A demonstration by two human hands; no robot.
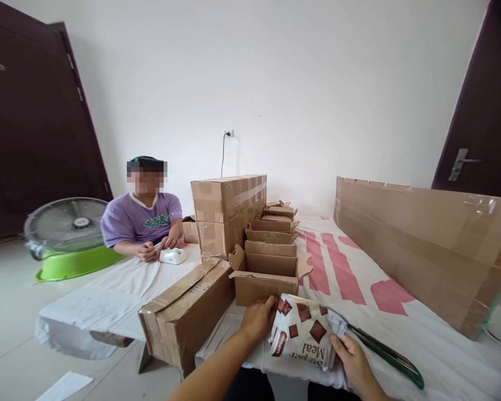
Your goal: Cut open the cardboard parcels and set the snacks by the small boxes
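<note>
On viewing remotely, I judge that the left hand (pixel 256 322) could nudge the open box (pixel 267 288), its fingers being right beside the front wall. The soft bag (pixel 303 334) could sag or slip should the right hand (pixel 353 359) lose its pinch; the green-edged tool (pixel 411 372) alongside could snag it. Position: the bag lies between both hands, at the near edge of the tabletop (pixel 451 370). Whether the left grip is closed on it, I cannot tell; the right grip pinches its right end, thumb in front.
</note>
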